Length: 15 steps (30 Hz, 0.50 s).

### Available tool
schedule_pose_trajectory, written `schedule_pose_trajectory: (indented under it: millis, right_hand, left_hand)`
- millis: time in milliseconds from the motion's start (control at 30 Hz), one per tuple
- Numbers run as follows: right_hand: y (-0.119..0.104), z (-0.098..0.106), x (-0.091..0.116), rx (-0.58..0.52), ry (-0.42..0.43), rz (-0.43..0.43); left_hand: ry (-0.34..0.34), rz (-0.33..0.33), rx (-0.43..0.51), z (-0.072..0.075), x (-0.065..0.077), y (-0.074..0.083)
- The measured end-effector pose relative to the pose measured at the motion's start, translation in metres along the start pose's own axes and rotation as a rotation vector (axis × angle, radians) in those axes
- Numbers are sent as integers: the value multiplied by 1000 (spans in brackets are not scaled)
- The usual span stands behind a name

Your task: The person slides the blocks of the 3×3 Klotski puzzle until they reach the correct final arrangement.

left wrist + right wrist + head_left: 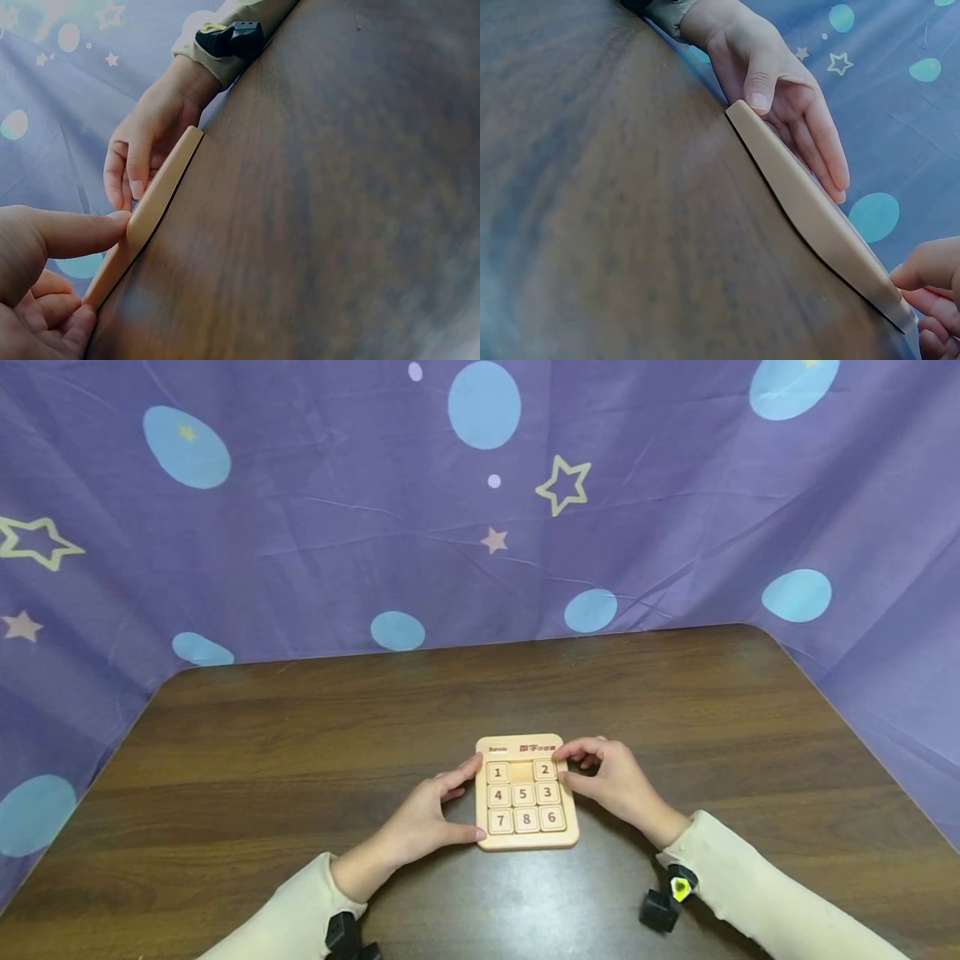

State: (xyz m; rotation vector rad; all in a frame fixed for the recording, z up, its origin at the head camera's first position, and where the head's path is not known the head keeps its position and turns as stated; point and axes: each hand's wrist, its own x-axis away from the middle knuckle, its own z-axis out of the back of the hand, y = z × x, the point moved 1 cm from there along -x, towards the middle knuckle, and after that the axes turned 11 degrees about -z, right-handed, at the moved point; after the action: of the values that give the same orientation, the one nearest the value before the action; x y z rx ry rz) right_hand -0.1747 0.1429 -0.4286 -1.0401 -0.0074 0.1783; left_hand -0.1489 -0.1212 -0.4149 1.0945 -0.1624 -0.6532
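A pale wooden number slide puzzle (527,842) lies flat on the table. Its tiles read 1, a gap, 2 in the top row, then 4, 5, 3, then 7, 8, 6. My left hand (420,822) rests along its left side, thumb at the lower corner and forefinger near the upper one; the right wrist view shows these fingers (821,142) fairly straight. At the upper right edge, beside the 2 tile (545,769), my right hand (618,781) has its forefinger and thumb tips touching the puzzle. From the left wrist view the puzzle's side (150,214) appears edge-on.
The dark brown wooden table (300,743) has rounded far corners. Behind and beside it hangs a purple cloth (337,527) with stars and blue dots. Small black devices (660,910) are strapped at both wrists, over pale sleeves.
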Motion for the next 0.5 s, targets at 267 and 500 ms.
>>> schedule_pose_trajectory:
  millis: [267,500]
  right_hand:
    - [-1,-2,1,20,25,-15]
    - [-4,-3,2,59,60,-31]
  left_hand:
    - [-1,-5,1,0,0,0]
    - [-1,-2,0,0,-1,1]
